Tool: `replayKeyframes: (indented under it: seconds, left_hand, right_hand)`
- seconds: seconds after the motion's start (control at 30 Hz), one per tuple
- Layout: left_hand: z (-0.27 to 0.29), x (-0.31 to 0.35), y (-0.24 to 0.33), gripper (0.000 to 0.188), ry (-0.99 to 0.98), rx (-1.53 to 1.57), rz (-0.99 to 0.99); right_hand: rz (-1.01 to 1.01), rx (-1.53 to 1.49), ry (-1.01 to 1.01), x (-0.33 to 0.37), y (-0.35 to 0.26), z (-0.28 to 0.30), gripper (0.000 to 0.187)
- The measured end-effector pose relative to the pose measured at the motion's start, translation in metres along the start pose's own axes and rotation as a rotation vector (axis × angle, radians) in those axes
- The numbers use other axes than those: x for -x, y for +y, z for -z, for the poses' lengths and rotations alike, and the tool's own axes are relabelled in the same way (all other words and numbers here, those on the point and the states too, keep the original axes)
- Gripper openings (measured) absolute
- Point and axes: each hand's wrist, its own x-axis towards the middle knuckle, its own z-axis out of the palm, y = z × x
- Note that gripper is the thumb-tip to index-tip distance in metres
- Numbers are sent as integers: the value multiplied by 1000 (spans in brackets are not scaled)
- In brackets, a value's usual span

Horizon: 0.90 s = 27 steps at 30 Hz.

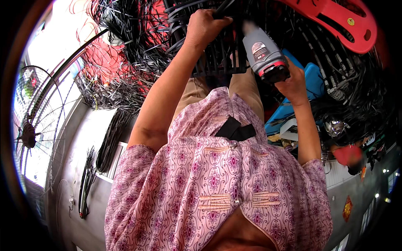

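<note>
Left: a round wire-guarded fan (31, 134) stands by the wall, with bundles of black plastic strips (125, 62) heaped beside it.

Centre: the left hand (205, 25) is clenched around a bar of the black woven-strip frame (213, 58), which lies ahead of the knees. The right hand (293, 85) grasps the handle of a grey power tool with a red band (264, 54), its nose directed at the frame.

Judged step: fastening strips to the frame. The next move calls for a steady frame and the tool nose seated squarely on the joint.

Right: a red moulded plastic panel (335, 19) carries a small round yellow label (351, 21). A blue plastic seat part (312, 79) lies below it, and a red diamond-shaped sign (347, 208) sits at lower right.
</note>
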Motion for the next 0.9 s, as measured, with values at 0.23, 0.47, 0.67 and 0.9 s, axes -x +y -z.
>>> replayKeyframes:
  seconds: [0.23, 0.47, 0.67, 0.9]
  left_hand:
    - [1, 1, 6, 34, -19, -96, 54]
    - [0, -1, 2, 35, -39, -86, 55]
    - [1, 0, 5, 36, -37, -90, 54]
    - [1, 0, 6, 36, -45, -92, 65]
  right_hand:
    - [96, 184, -23, -16, 9, 0, 60]
    - [136, 295, -49, -26, 12, 2, 62]
    - [171, 342, -78, -30, 0, 9, 64]
    - [157, 367, -105, -33, -7, 11, 64]
